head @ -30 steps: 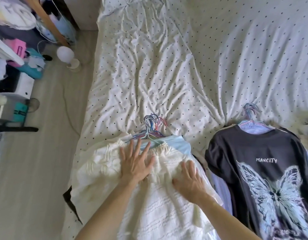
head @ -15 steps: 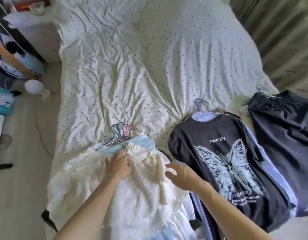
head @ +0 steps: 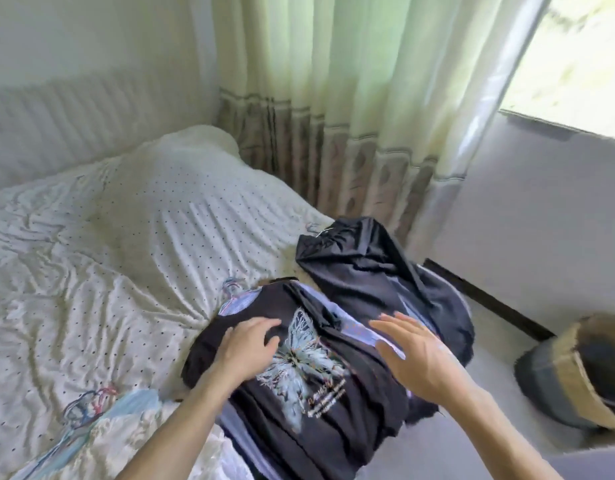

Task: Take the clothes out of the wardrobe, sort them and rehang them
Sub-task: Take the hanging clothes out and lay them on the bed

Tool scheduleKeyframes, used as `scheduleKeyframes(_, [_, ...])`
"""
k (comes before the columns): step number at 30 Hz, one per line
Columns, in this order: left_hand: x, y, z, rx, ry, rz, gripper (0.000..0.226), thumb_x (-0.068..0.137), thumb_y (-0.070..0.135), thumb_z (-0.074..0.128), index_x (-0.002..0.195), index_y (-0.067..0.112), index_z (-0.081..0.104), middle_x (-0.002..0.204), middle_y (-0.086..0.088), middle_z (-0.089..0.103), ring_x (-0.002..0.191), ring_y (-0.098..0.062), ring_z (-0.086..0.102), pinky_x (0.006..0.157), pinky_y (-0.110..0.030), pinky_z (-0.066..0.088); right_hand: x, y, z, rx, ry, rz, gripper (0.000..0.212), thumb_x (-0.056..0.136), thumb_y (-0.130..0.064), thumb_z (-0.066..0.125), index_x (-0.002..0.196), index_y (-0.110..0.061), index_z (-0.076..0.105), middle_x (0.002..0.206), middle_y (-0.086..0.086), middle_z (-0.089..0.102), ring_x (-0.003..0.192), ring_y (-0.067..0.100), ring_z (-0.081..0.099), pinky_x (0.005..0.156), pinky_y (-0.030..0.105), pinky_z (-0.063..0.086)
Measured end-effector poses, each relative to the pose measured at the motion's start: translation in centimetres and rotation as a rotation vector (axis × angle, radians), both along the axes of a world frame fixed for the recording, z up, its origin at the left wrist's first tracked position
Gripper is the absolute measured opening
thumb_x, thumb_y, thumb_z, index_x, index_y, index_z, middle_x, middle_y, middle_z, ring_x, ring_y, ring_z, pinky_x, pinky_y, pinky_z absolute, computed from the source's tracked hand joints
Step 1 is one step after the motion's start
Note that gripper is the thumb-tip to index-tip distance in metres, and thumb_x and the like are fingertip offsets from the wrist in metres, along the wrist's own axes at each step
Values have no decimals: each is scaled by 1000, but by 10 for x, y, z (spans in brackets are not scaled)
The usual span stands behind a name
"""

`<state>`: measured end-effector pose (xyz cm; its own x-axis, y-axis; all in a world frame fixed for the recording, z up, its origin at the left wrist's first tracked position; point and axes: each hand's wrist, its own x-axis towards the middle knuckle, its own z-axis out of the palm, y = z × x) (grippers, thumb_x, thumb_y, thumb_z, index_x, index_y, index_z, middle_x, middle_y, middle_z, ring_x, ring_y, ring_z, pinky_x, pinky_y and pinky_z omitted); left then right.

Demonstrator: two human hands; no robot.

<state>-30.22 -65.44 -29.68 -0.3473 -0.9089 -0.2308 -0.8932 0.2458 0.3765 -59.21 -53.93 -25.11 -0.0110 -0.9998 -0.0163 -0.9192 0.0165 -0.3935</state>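
A black T-shirt with a pale butterfly print (head: 299,375) lies on top of a pile of hangered clothes on the bed (head: 91,271). My left hand (head: 245,344) rests on its chest area, fingers slightly bent. My right hand (head: 413,351) hovers flat and spread over the pile's right side, above a pale blue striped garment (head: 361,329). A dark navy garment (head: 368,271) lies beyond, at the bed's corner. The cream lace garment (head: 119,441) with coloured hangers (head: 88,407) lies at lower left.
A dotted white sheet covers the bed, with a pillow bump (head: 181,174) at its head. Pale green curtains (head: 351,116) hang behind the bed's corner. A woven basket (head: 576,372) stands on the floor at right, below a window (head: 576,64).
The view has swung right. Both hands left the cream garment and moved onto the butterfly T-shirt pile.
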Motion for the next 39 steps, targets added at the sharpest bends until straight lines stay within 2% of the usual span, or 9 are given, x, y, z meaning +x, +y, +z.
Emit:
scheduleKeyframes(5, [-188,-2,65,-239,-3,-286,48,97,45,47,145,38,46,154,9,41,145,-14,31,119,-44,24,-140,81,50,-147,162,-281,42,100,-41,50,142,-37,51,149,-14,46,147,13,29,120,26,18])
scheduleKeyframes(8, [-288,17,99,-363,24,-449,47,98,44,48,145,41,45,154,11,40,147,-11,27,119,-44,20,-205,136,71,-204,186,-485,40,96,-36,58,137,-32,58,144,-6,54,143,19,37,118,37,32])
scheduleKeyframes(13, [-436,62,134,-388,84,-752,48,98,47,46,146,45,40,158,10,35,149,-11,21,121,-45,17,-282,227,86,-270,132,-818,39,98,-38,54,137,-37,57,146,-15,50,145,7,28,119,26,22])
scheduleKeyframes(17, [-537,117,142,-388,140,-1017,48,100,49,43,148,48,35,159,13,30,150,-10,18,122,-38,14,-317,299,80,-270,137,-1050,40,99,-42,48,138,-40,54,147,-16,49,145,6,27,118,32,29])
scheduleKeyframes(23, [-665,206,143,-378,225,-1430,49,100,47,44,148,47,36,158,15,32,148,-11,23,119,-35,20,-332,400,79,-194,170,-1451,41,100,-40,49,141,-37,52,149,-16,46,146,5,25,116,19,15])
scheduleKeyframes(29, [-751,298,151,-370,326,-1768,51,99,50,42,149,48,33,159,12,32,147,-14,27,120,-35,22,-312,470,82,-154,232,-1831,40,101,-41,47,141,-37,52,148,-15,48,145,6,28,117,23,22])
scheduleKeyframes(33, [-779,372,150,-313,377,-1966,51,100,44,44,150,47,32,161,11,28,148,-14,25,119,-35,20,-283,493,76,-98,227,-2033,42,102,-43,42,144,-39,47,151,-19,42,146,3,23,116,23,23])
scheduleKeyframes(37, [-782,464,151,-309,433,-2186,54,100,41,45,151,44,30,163,7,21,151,-14,15,123,-45,11,-246,520,67,-62,198,-2223,43,102,-44,41,145,-40,43,152,-20,39,147,3,22,118,24,23])
scheduleKeyframes(39, [-782,507,156,-309,548,-2261,57,99,38,49,152,41,31,164,2,20,152,-18,13,123,-51,7,-232,538,64,-45,189,-2313,44,102,-44,42,146,-39,42,152,-19,40,146,5,24,118,26,25])
